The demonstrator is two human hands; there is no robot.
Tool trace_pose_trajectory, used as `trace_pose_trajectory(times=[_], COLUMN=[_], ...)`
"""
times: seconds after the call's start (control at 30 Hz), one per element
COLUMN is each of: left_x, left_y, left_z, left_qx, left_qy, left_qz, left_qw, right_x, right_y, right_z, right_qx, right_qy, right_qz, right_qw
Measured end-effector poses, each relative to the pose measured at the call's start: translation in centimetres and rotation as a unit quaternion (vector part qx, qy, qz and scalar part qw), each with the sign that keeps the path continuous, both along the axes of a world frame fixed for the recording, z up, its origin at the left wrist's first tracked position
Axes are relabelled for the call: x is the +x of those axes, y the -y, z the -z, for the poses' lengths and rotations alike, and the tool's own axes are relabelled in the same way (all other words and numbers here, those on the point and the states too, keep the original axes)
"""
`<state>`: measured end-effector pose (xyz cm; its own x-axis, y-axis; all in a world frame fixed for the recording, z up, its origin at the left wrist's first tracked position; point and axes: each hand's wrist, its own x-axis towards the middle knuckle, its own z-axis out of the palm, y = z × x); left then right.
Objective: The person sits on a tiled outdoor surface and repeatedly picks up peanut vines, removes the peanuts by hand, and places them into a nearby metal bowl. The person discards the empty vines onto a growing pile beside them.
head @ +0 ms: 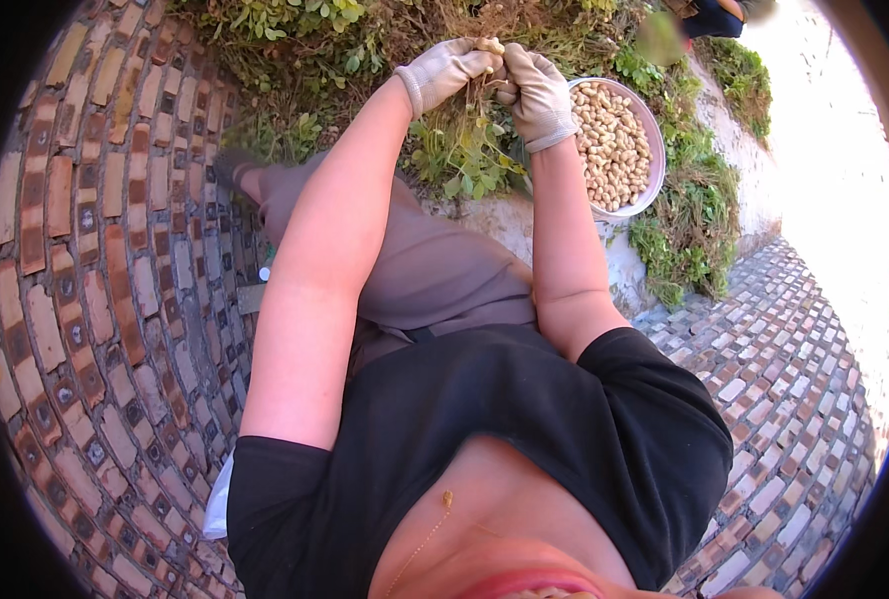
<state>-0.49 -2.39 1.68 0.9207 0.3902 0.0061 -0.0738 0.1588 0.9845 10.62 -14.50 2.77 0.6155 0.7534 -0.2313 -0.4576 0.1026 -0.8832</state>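
My left hand (452,71), in a pale work glove, grips the root end of a peanut plant (476,153). A peanut pod (491,46) shows at its fingertips. My right hand (538,97), gloved too, meets it from the right, its curled fingers on the thin roots beside the pod. The plant's green leaves hang below both hands, in front of my knees. Just right of my right wrist stands a white bucket (659,153), filled near the rim with unshelled peanuts (613,146).
Heaped peanut plants (317,67) lie beyond my hands; more (691,232) drape over a low ledge (714,105) on the right. Brick paving (107,299) spreads on both sides. Part of another person (714,19) shows at top right. Something white (220,502) lies behind my left sleeve.
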Motion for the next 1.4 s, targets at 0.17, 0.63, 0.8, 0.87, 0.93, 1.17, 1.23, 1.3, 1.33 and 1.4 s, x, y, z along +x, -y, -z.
trace_pose_trajectory(times=[0.17, 0.63, 0.8, 0.87, 0.93, 1.17, 1.23, 1.3, 1.33, 1.4], left_x=[1.4, 0.7, 0.5, 0.3, 0.1, 0.1, 0.2, 0.1, 0.1, 0.3], left_y=[1.1, 1.3, 0.9, 0.9, 0.5, 0.1, 0.3, 0.3, 0.2, -0.2], left_z=[1.0, -0.3, -0.8, -0.3, -0.2, -0.6, -1.0, -0.7, -0.1, 0.3], left_qx=[-0.039, 0.238, 0.353, 0.354, 0.335, 0.447, 0.441, 0.404, 0.369, 0.321], left_qy=[-0.007, -0.251, -0.344, -0.348, -0.369, -0.440, -0.450, -0.449, -0.441, -0.440], left_qz=[-0.053, -0.108, -0.141, -0.174, -0.175, -0.091, -0.088, -0.104, -0.122, -0.119], left_qw=[0.998, 0.932, 0.859, 0.850, 0.849, 0.773, 0.771, 0.790, 0.809, 0.831], right_x=[-1.2, 1.1, -1.4, -1.3, -1.3, -1.8, -1.5, -0.7, -0.8, -1.3], right_y=[-1.4, 0.9, -1.0, -1.2, -1.1, -1.2, -1.1, -1.1, -1.1, -0.8], right_z=[1.5, 1.6, 0.4, 0.1, -0.1, -1.3, -1.1, -0.4, -0.2, -0.5], right_qx=[0.004, 0.077, -0.083, -0.098, -0.123, -0.172, -0.183, -0.169, -0.179, -0.171], right_qy=[0.006, -0.100, 0.190, 0.207, 0.148, 0.156, 0.141, 0.113, 0.112, 0.108], right_qz=[0.146, -0.089, -0.030, -0.032, -0.051, -0.168, -0.168, -0.198, -0.206, -0.210], right_qw=[0.989, 0.988, 0.978, 0.973, 0.980, 0.958, 0.958, 0.959, 0.955, 0.956])
